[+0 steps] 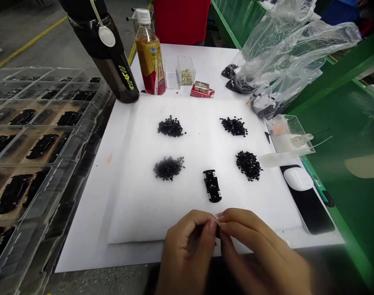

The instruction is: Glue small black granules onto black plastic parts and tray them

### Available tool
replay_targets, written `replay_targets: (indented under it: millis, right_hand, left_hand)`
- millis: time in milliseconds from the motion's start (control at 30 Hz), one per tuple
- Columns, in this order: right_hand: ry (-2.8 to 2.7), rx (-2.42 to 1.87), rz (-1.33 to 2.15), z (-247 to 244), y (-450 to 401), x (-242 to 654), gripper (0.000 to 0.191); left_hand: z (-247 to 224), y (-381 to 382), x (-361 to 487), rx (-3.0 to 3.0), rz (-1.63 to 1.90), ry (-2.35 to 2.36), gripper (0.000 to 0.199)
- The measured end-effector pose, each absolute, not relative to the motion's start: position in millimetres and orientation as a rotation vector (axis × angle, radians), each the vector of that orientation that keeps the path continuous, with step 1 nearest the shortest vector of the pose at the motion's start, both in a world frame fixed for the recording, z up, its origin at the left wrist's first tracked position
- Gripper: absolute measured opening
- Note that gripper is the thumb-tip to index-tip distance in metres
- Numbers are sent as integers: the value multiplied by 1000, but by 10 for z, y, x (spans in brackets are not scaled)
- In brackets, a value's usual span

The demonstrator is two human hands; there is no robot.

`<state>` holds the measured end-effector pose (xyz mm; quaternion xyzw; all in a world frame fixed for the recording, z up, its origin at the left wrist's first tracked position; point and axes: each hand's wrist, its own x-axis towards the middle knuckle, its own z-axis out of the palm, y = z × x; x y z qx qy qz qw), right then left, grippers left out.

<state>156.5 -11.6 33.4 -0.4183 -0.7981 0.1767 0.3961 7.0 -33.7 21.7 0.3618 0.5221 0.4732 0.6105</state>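
Observation:
My left hand (190, 246) and my right hand (254, 241) meet at the front edge of the white foam sheet (138, 205). Both are closed, fingertips pinched together around something too small and too covered to name. Just beyond them lies a flat black car-shaped part (212, 186), apart from my fingers. Around it sit heaps of tiny black pieces: a near left heap (169, 168), a near right heap (248, 165), a far left heap (171, 126) and a far right heap (234, 126).
At left, a clear compartment tray (61, 151) holds black parts. A dark bottle (104, 53), a drink bottle (150, 57) and a clear box (187, 76) of small brass-coloured pieces stand behind. Plastic bags (266, 61), a phone (312, 209) and a white mouse-shaped object (298, 179) are at right.

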Motion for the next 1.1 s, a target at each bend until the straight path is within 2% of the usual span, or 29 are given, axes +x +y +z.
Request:
replay_targets:
  millis: [167,333,400,500,633,767,967,1100]
  right_hand:
    - [-2323,-974,288,413,-67,1797,20]
    - [-2533,-793,203,445,31,1893,34]
    - [-2540,-793,206,385,24,1905,32]
    - [-2415,-974,282,192,-35,1890,26]
    - [-2185,-1123,351,-103,-111,1792,38]
    - [-2147,-1134,377,-201,-143,1705,51]
    - [-2143,-1180,439,-125,-142,1667,54]
    - [-2134,-1198,421,-125,-170,1652,53]
  left_hand:
    - [234,-308,80,1141,1020,1333,26]
    - [281,-206,16,1355,907,1348,28]
    - [282,-175,-4,1426,900,1331,27]
    - [197,-149,-17,1642,1069,1398,22]
    - [1,-136,-18,1868,1185,1549,51]
    - [-91,-121,-10,1975,1106,1578,60]
    - [-99,-118,11,2070,1091,1654,53]
    - [-111,-146,13,2082,1188,1631,36]
